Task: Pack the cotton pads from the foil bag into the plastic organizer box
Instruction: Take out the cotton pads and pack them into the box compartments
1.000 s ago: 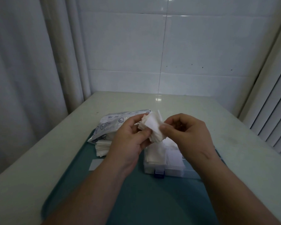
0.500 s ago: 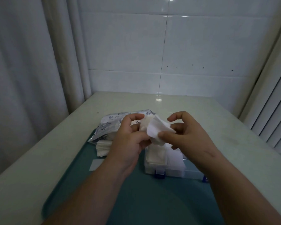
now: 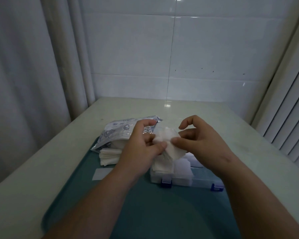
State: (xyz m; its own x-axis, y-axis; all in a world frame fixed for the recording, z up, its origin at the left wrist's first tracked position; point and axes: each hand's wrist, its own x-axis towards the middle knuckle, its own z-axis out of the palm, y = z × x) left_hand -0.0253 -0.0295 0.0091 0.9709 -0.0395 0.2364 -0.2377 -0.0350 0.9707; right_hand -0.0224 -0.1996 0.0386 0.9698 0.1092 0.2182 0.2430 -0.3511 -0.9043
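Both hands hold a small bunch of white cotton pads (image 3: 169,142) just above the clear plastic organizer box (image 3: 183,178), which has blue latches. My left hand (image 3: 141,147) pinches the bunch from the left with thumb and fingers. My right hand (image 3: 200,140) pinches it from the right between thumb and middle finger, its index finger arched above. More pads (image 3: 162,167) lie stacked in the box's left compartment. The silver printed foil bag (image 3: 117,133) lies behind my left hand, with a loose stack of pads (image 3: 109,156) at its mouth.
Everything sits on a teal tray (image 3: 154,213) on a pale table (image 3: 33,169). A translucent strip (image 3: 100,174) lies on the tray left of the box. A curtain hangs at the left, a tiled wall behind, slatted blinds at the right.
The bunch of pads has come lower and closer to the box. My right index finger has lifted off the pads and now arches above them.
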